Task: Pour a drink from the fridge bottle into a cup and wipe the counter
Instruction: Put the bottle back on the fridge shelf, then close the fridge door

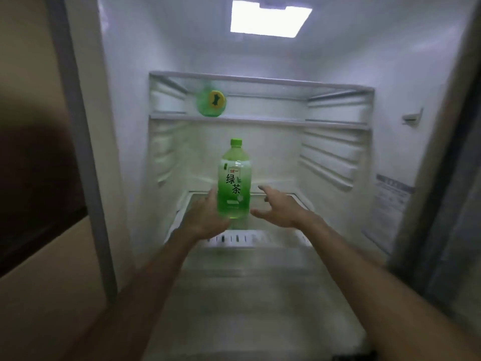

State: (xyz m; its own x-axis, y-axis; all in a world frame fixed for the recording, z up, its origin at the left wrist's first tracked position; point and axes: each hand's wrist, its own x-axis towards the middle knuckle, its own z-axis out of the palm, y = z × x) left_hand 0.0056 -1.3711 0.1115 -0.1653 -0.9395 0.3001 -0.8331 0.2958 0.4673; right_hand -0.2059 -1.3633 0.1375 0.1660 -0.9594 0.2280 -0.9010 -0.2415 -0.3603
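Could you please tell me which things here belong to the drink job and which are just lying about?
Job: bottle, left hand, right hand.
Lying about: green round item on the upper shelf, sticker, lamp.

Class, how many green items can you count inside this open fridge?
2. A blurred round green object with yellow patch on the clear upper shelf, left; a green plastic tea bottle upright below it, centre. Others may be hidden.
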